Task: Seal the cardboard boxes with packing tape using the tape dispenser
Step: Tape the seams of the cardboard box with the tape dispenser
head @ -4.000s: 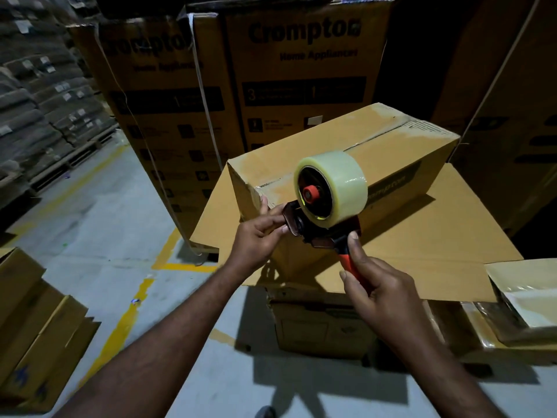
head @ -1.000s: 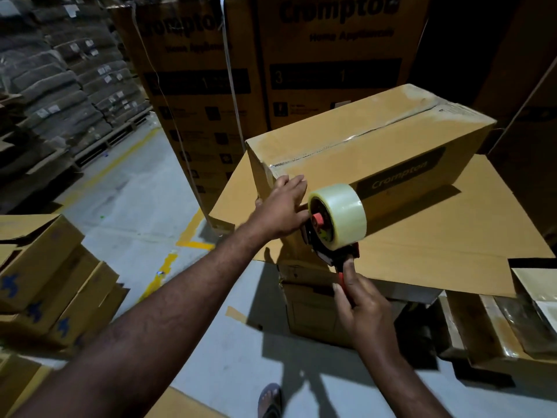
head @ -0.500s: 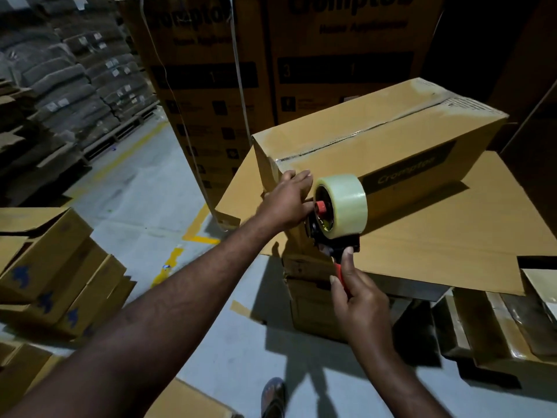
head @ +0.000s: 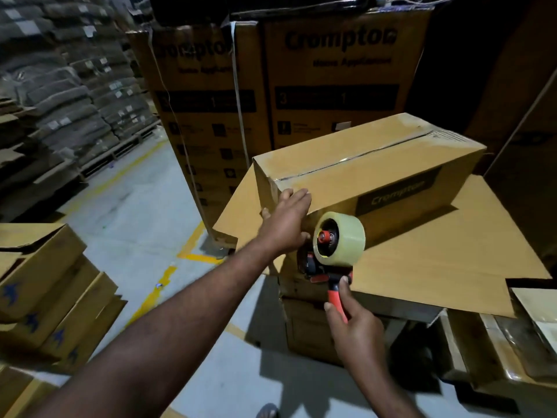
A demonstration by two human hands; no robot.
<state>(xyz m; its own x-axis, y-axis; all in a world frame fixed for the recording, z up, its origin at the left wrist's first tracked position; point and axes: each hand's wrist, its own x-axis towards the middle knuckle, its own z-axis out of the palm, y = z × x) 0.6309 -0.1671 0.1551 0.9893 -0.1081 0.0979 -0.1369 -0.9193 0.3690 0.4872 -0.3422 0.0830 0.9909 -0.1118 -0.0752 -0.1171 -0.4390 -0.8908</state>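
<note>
Tape dispenser has dropped to the near end of the cardboard box, and the right hand is wrapped round its handle. Left hand has slid up, fingers flat on the top edge. The seam pull probably comes next.

A dim warehouse. The grey concrete floor carries yellow painted lines. At 10 o'clock, grey sacks are stacked high on wooden pallets. At 12 o'clock stand tall printed cartons, one bound with a white strap. Smaller cartons lie piled at 8 o'clock.
</note>
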